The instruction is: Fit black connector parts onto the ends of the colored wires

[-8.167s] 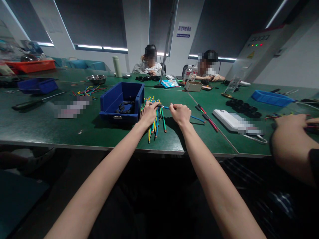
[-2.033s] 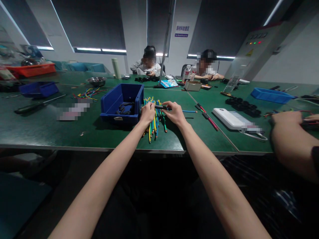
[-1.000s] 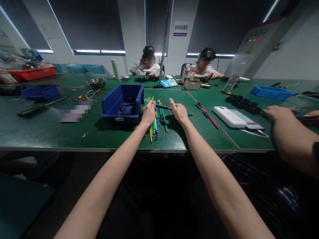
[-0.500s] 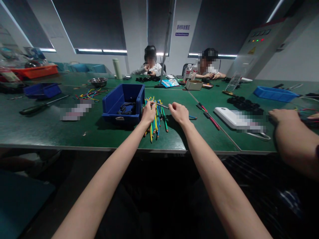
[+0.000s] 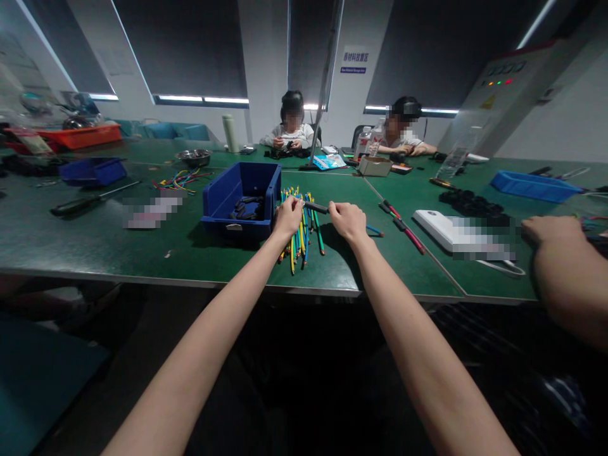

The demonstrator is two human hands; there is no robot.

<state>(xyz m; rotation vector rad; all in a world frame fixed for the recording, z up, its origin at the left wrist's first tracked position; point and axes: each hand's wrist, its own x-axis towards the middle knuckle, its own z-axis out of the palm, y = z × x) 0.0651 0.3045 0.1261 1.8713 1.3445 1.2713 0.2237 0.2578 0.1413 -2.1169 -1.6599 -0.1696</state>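
Observation:
Between my two hands stretches a dark rod-like piece, perhaps a black sleeve; its exact kind is unclear. My left hand pinches its left end, where a small pale tip shows at the fingers. Closed fingers of my right hand grip the right end. A blue wire shows just right of that hand; whether it is held or lies on the table I cannot tell. Beneath my left hand lies a bundle of cut yellow, green and blue wires. To its left stands a blue bin with black pieces inside.
Red-and-black wire pieces and a white power bank lie to the right on the green table. A neighbour's arm reaches in at far right. A screwdriver lies left. Two people sit opposite.
The view has shifted slightly, moving everything right and down. Both hands keep hold of the dark piece, which now looks thicker and darker between them. The person opposite has lowered a hand.

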